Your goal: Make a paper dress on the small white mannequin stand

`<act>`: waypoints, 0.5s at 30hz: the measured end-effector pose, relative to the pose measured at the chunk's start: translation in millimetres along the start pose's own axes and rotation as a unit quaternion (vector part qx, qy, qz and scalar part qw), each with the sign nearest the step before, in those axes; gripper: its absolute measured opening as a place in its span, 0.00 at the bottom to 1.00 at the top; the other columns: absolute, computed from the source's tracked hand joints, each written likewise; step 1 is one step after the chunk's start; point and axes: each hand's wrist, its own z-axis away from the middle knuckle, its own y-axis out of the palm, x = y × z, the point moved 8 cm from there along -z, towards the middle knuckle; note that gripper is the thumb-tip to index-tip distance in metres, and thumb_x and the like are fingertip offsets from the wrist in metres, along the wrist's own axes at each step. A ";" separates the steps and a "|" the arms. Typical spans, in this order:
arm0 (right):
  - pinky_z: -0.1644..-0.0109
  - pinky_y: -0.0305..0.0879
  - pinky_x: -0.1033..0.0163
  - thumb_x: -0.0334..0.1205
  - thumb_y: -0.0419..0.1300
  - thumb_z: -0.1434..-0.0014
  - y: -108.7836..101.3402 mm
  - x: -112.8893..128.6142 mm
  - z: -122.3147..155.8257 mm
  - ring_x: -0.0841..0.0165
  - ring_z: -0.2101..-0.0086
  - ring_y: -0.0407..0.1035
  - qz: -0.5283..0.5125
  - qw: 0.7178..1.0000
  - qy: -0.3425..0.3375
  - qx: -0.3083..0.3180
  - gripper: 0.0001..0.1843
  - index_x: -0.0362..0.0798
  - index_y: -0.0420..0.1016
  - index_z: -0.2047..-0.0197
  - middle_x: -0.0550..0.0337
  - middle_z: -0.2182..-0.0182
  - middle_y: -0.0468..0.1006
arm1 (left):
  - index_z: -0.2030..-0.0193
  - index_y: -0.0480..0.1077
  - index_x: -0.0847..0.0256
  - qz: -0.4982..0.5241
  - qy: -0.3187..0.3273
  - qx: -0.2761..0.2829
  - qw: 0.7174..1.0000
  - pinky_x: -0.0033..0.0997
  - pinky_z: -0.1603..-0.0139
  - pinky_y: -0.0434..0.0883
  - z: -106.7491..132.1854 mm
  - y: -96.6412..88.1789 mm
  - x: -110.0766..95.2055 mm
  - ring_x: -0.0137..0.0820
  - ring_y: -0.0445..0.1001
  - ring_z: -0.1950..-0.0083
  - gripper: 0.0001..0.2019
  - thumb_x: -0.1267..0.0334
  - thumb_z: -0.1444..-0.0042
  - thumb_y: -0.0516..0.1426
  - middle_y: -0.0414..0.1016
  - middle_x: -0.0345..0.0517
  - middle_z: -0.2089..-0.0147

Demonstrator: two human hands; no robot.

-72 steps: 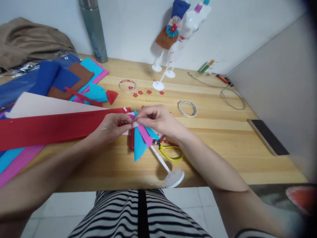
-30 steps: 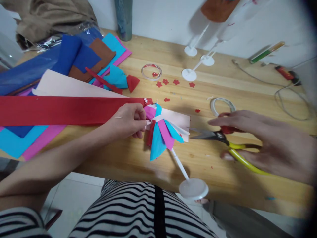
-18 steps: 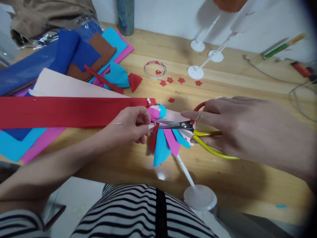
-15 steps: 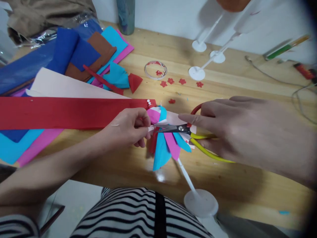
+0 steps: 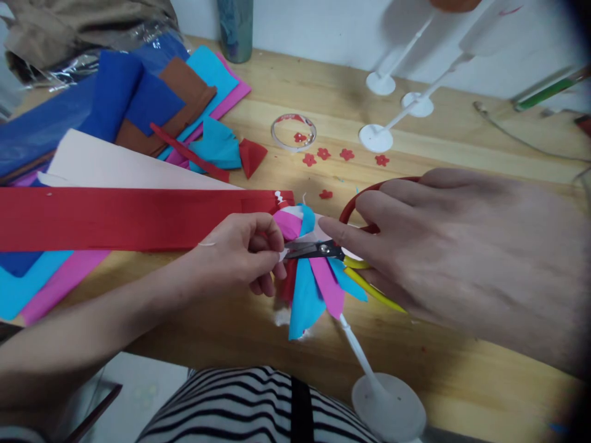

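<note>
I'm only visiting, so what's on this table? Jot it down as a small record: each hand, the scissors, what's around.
Left hand: pinching a small pale strip
Right hand: holding scissors with red and yellow handles
Scissor tips: at the pale strip, close to the left hand
Nearer the person: bright pink piece, white stand
To the left: long red band
Farther back: red flower shapes, bottle

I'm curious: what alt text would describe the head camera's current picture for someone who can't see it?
A person's right hand holds scissors, blades at a pale strip pinched in the left hand, above pink and blue pieces by a white stand. Nearby are long red material and, on the wooden table, red flower cutouts.
</note>
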 end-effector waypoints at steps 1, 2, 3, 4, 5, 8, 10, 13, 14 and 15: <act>0.69 0.54 0.55 0.29 0.55 0.45 0.1 -0.3 0.5 0.57 0.78 0.66 -0.002 1.000 0.005 -0.003 0.14 0.52 0.78 0.60 0.57 0.77 0.68 | 0.72 0.64 0.60 0.004 0.000 0.002 1.000 0.20 0.81 0.70 0.1 0.2 -0.5 0.27 0.76 0.80 0.08 0.75 0.52 0.59 0.77 0.38 0.77; 0.69 0.53 0.55 0.30 0.55 0.44 0.5 -0.2 1.4 0.57 0.77 0.66 -0.003 1.000 0.007 -0.006 0.14 0.51 0.78 0.59 0.57 0.77 0.69 | 0.72 0.64 0.60 0.007 0.000 0.003 1.000 0.20 0.81 0.70 0.2 0.1 -0.7 0.27 0.76 0.80 0.08 0.74 0.52 0.59 0.77 0.39 0.77; 0.69 0.53 0.55 0.30 0.56 0.44 1.1 -0.1 2.6 0.57 0.77 0.67 -0.002 1.000 0.009 -0.008 0.14 0.51 0.78 0.58 0.57 0.77 0.69 | 0.72 0.64 0.60 0.011 0.001 0.003 1.000 0.20 0.81 0.70 0.1 -0.1 -1.0 0.27 0.76 0.80 0.08 0.74 0.52 0.59 0.78 0.39 0.77; 0.69 0.53 0.55 0.31 0.55 0.43 2.1 0.5 3.8 0.56 0.76 0.67 -0.001 1.000 0.007 -0.009 0.14 0.51 0.78 0.56 0.56 0.76 0.70 | 0.72 0.65 0.60 0.014 0.000 0.004 1.000 0.20 0.81 0.71 0.1 -0.3 -1.0 0.27 0.76 0.80 0.07 0.74 0.52 0.60 0.78 0.39 0.77; 0.68 0.53 0.55 0.31 0.55 0.42 3.1 0.8 5.1 0.56 0.76 0.67 0.001 1.000 0.007 -0.012 0.14 0.50 0.78 0.55 0.56 0.76 0.71 | 0.72 0.65 0.60 0.016 0.000 0.006 1.000 0.20 0.81 0.71 0.0 -0.1 -0.8 0.27 0.76 0.80 0.07 0.74 0.52 0.60 0.78 0.39 0.77; 0.68 0.55 0.54 0.32 0.54 0.40 7.0 0.6 8.7 0.57 0.76 0.68 -0.002 1.000 0.011 -0.012 0.15 0.50 0.77 0.53 0.55 0.75 0.72 | 0.72 0.65 0.60 0.022 -0.003 0.012 1.000 0.21 0.81 0.71 -0.3 0.3 0.3 0.28 0.76 0.80 0.07 0.74 0.53 0.59 0.78 0.39 0.77; 0.70 0.56 0.54 0.31 0.53 0.40 8.5 0.1 10.8 0.57 0.76 0.68 -0.006 1.000 0.016 -0.014 0.15 0.50 0.77 0.54 0.56 0.75 0.72 | 0.72 0.65 0.60 0.023 -0.003 0.012 1.000 0.21 0.81 0.71 -0.5 0.4 1.1 0.28 0.76 0.80 0.07 0.74 0.54 0.59 0.78 0.39 0.77; 0.73 0.57 0.55 0.30 0.53 0.41 10.1 0.6 13.3 0.56 0.77 0.70 -0.015 1.000 0.019 -0.015 0.14 0.50 0.77 0.57 0.57 0.76 0.72 | 0.71 0.65 0.60 0.023 -0.001 0.010 1.000 0.22 0.80 0.71 -1.1 0.1 1.9 0.29 0.76 0.80 0.07 0.75 0.54 0.59 0.78 0.39 0.77; 0.74 0.57 0.55 0.29 0.53 0.41 10.5 0.9 14.0 0.56 0.77 0.71 -0.020 0.999 0.021 -0.015 0.14 0.49 0.77 0.57 0.57 0.76 0.72 | 0.71 0.65 0.60 0.023 0.001 0.010 1.000 0.22 0.80 0.71 -1.3 0.2 2.1 0.29 0.77 0.80 0.07 0.75 0.54 0.59 0.78 0.39 0.77; 0.74 0.58 0.55 0.29 0.53 0.41 10.9 1.0 14.4 0.55 0.77 0.72 -0.025 0.999 0.023 -0.016 0.14 0.49 0.77 0.58 0.57 0.76 0.72 | 0.71 0.65 0.60 0.024 0.002 0.012 1.000 0.22 0.80 0.71 -1.6 0.6 2.1 0.29 0.77 0.80 0.07 0.75 0.54 0.59 0.78 0.40 0.77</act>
